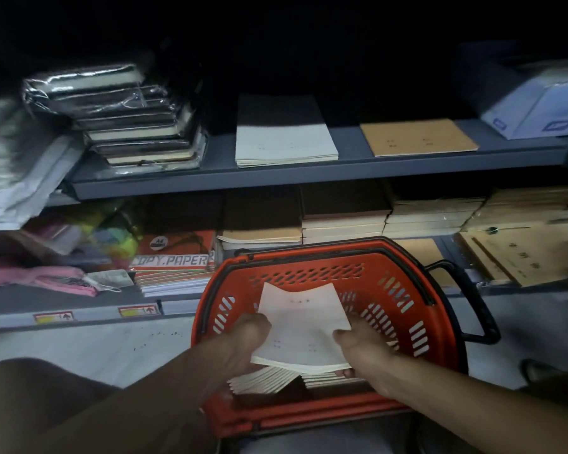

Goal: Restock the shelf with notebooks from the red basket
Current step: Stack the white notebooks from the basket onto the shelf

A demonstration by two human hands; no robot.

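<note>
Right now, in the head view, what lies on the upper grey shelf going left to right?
Stack of plastic-wrapped dark notebooks → white notebooks → brown kraft notebook → pale blue packs.

We see open shelf board point(348, 149) between the white notebook stack point(284, 142) and the brown notebook point(418, 137), and dark free space above both. The wrapped black books point(135, 126) crowd the left end. The red basket's point(436, 309) far rim stands just before the packed lower shelf point(345, 221).
</note>
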